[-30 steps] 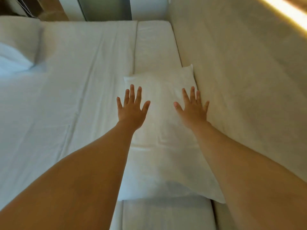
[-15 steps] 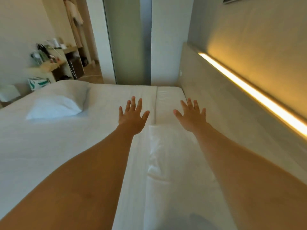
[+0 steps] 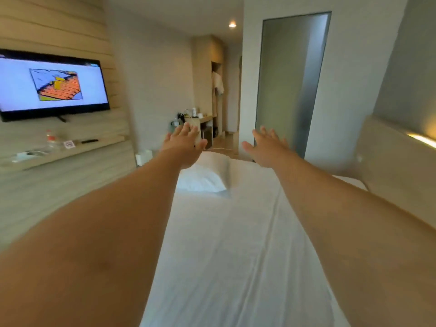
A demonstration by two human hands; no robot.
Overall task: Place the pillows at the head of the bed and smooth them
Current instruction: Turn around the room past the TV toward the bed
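Both arms stretch forward over the bed (image 3: 236, 244). The left hand (image 3: 182, 146) and the right hand (image 3: 266, 147) are spread open in the air, gripping nothing and touching nothing. One white pillow (image 3: 204, 178) lies on the far part of the sheet, partly behind the left hand and well apart from the padded headboard (image 3: 398, 166) along the right edge. It looks plump but not yet in place. Judging from this view, that pillow is left to fetch, set against the headboard and smooth. No other pillow shows here, so how much is already done cannot be told.
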